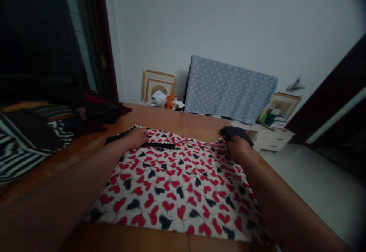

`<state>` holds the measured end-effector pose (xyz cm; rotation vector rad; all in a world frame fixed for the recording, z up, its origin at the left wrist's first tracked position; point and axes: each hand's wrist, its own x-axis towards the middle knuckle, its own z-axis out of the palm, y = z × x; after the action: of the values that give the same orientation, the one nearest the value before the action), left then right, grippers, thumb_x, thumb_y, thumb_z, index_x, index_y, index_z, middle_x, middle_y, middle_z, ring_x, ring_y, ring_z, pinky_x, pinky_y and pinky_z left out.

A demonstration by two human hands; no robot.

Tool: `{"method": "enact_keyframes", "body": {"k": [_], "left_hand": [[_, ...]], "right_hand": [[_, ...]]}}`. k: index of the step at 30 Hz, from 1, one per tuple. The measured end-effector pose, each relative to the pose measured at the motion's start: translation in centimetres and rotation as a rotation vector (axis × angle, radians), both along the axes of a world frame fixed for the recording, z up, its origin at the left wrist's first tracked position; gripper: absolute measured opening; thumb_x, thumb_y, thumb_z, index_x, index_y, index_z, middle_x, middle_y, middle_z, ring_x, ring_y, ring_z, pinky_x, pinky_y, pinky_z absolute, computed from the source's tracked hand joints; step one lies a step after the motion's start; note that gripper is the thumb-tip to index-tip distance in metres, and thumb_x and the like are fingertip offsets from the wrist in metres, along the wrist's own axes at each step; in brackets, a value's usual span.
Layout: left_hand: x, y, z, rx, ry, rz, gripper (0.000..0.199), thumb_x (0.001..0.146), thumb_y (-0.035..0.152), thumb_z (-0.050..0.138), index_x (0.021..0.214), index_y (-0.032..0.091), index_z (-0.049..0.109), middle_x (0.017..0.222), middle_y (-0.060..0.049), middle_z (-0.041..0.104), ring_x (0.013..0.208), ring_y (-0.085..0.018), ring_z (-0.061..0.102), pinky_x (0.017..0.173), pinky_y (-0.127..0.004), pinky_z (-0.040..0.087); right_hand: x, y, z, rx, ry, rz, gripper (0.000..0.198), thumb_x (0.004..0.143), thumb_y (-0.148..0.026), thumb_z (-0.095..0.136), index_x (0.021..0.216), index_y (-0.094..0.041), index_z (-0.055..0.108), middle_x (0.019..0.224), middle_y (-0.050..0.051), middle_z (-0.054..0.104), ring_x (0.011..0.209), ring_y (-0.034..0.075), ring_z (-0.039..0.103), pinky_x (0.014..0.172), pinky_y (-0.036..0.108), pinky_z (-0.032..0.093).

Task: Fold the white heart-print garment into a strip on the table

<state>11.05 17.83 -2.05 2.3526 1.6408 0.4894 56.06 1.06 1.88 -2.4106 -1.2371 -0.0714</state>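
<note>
A heart-print garment [174,183], pale with red and dark hearts, lies spread on the wooden table in front of me. Across its far part runs a black band [164,146] with a small round white mark. My left hand [138,137] is closed on the garment near its far left corner, where black cloth shows beside the wrist. At the far right corner, my right hand [239,148] pinches the fabric. Dark cloth [234,132] sticks out just behind that hand; whether it belongs to the garment I cannot tell.
Piled clothes [57,126], some striped, cover the left of the wooden table [160,116]. Behind it, a dotted grey-blue cloth [228,88] drapes over something against the wall. Framed pictures [158,80] lean on either side. A white drawer cabinet [270,139] stands at right.
</note>
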Motion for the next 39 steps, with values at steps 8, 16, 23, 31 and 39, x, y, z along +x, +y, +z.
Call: {"method": "enact_keyframes", "body": {"k": [8, 16, 23, 31, 39], "left_hand": [[0.0, 0.3, -0.1, 0.005, 0.001, -0.014, 0.024, 0.073, 0.038, 0.066, 0.090, 0.023, 0.074, 0.092, -0.004, 0.074, 0.084, -0.022, 0.067, 0.066, -0.028, 0.046], [0.3, 0.3, 0.8, -0.068, 0.023, 0.027, 0.017, 0.073, 0.031, 0.064, 0.086, 0.024, 0.073, 0.089, -0.003, 0.075, 0.083, -0.021, 0.068, 0.065, -0.026, 0.046], [0.3, 1.6, 0.9, 0.105, 0.068, 0.084, 0.046, 0.075, 0.024, 0.063, 0.120, 0.020, 0.069, 0.130, -0.014, 0.065, 0.114, -0.027, 0.064, 0.094, -0.031, 0.050], [0.1, 3.0, 0.5, 0.011, 0.156, 0.082, 0.059, 0.077, 0.027, 0.064, 0.136, 0.020, 0.062, 0.141, -0.017, 0.060, 0.125, -0.031, 0.059, 0.103, -0.034, 0.047], [-0.2, 3.8, 0.4, -0.014, 0.168, 0.040, 0.060, 0.075, 0.027, 0.063, 0.135, 0.018, 0.064, 0.140, -0.015, 0.063, 0.125, -0.030, 0.060, 0.103, -0.032, 0.046]], "right_hand": [[4.5, -0.9, -1.7, 0.422, 0.510, -0.146, 0.038, 0.072, -0.026, 0.061, 0.106, -0.015, 0.074, 0.060, 0.002, 0.066, 0.044, 0.015, 0.053, 0.042, 0.024, 0.037], [4.9, -0.5, -2.0, 0.557, 0.851, -0.127, 0.037, 0.076, -0.025, 0.062, 0.113, -0.020, 0.063, 0.080, 0.007, 0.076, 0.034, 0.008, 0.036, 0.035, 0.021, 0.027], [4.8, -0.9, -1.4, 0.437, 0.890, -0.146, 0.025, 0.081, -0.036, 0.066, 0.095, -0.015, 0.066, 0.088, 0.015, 0.077, 0.048, 0.014, 0.059, 0.041, 0.023, 0.043], [5.0, -1.9, -1.4, 0.357, 0.690, -0.033, 0.011, 0.077, -0.024, 0.069, 0.085, -0.016, 0.069, 0.063, 0.003, 0.064, 0.050, 0.014, 0.060, 0.048, 0.024, 0.048], [5.7, -2.9, -1.9, 0.299, 0.524, -0.001, 0.031, 0.069, -0.018, 0.074, 0.100, -0.017, 0.072, 0.070, 0.003, 0.067, 0.060, 0.016, 0.061, 0.052, 0.024, 0.046]]}}
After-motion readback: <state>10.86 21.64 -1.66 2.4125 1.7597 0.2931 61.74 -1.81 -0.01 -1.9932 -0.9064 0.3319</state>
